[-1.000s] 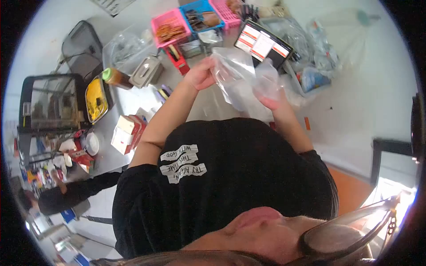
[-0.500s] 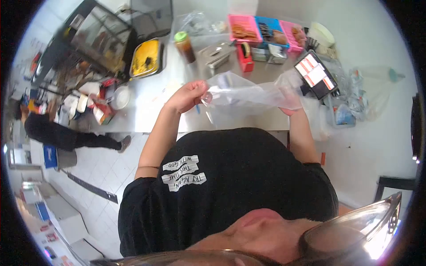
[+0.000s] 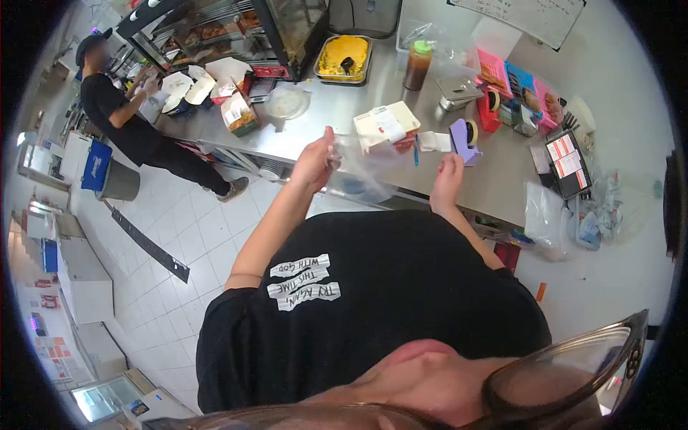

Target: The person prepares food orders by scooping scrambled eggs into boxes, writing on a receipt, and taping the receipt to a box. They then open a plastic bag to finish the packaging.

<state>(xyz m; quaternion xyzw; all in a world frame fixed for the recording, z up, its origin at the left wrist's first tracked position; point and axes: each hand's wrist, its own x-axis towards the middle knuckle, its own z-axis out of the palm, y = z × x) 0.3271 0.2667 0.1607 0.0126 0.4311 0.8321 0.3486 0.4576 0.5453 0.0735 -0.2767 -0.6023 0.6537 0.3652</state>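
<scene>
My left hand (image 3: 313,163) is closed on a clear plastic bag (image 3: 362,172), which hangs off to its right, smeared by motion, in front of the table edge. My right hand (image 3: 448,180) is apart from the bag, its fingers curled together just below a purple tape dispenser (image 3: 466,145). Whether anything small sits in those fingers is hidden. Between the hands, further back on the table, lies a white and cream carton (image 3: 387,127). Beside it are a blue pen (image 3: 416,157) and a white paper slip (image 3: 435,141).
Along the back of the steel table stand a tray of yellow food (image 3: 333,57), a sauce bottle (image 3: 417,66), a metal container (image 3: 459,92) and a red tape dispenser (image 3: 489,111). Food boxes (image 3: 239,113) lie left. A co-worker (image 3: 122,104) stands by the warming cabinet (image 3: 244,36).
The bag was stretched between both hands; now only my left hand has it and my right hand has let go. The view has swung left, bringing the carton and purple dispenser into sight.
</scene>
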